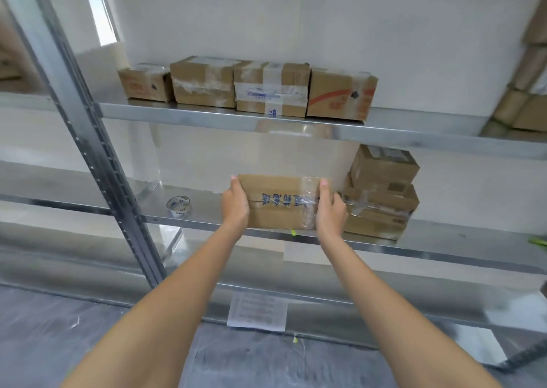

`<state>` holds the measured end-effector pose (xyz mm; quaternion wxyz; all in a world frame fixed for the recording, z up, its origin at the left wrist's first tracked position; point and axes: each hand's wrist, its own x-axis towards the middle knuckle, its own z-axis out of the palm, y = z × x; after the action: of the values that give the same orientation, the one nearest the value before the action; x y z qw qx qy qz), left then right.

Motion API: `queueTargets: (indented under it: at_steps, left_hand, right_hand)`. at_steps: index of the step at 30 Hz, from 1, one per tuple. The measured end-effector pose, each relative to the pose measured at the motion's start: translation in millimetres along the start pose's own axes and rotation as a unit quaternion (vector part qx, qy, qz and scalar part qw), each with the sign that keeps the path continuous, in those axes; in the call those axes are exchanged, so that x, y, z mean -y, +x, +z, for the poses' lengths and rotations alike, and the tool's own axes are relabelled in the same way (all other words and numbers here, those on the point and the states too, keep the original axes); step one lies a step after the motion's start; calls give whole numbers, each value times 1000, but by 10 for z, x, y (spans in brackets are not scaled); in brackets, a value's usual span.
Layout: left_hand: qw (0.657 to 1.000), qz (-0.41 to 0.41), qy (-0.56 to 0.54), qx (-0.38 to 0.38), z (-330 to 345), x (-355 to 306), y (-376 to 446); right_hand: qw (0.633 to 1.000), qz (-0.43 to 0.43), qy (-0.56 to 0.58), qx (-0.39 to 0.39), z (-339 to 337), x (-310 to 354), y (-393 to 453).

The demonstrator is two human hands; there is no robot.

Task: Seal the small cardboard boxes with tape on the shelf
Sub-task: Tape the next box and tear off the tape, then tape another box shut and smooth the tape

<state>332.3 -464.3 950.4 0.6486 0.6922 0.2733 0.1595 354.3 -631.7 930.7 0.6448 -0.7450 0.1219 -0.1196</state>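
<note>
A small brown cardboard box (279, 202) with blue print and a band of clear tape near its right end is held at the front edge of the middle metal shelf (207, 222). My left hand (235, 202) grips its left end, fingers over the top. On the right end, my right hand (330, 207) grips the taped part. A roll of clear tape (179, 206) lies on the same shelf, to the left of the box.
Two taped boxes (381, 192) are stacked just right of the held box. Several taped boxes (248, 87) line the upper shelf (207, 118). A metal upright (97, 162) stands at left. More cartons (529, 97) sit at far right. A paper sheet (257, 310) hangs below.
</note>
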Motion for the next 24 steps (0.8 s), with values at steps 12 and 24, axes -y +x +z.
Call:
queueTargets:
  at_steps: [12,24]
  left_hand:
    - [975,210,8,-72,-38,-1445,-170]
    - [966,257,-37,13,320,-2505,45]
  right_hand:
    - [978,-180,-22,-100,-260,1533,94]
    - [966,-244,39,-69,-475,2571,691]
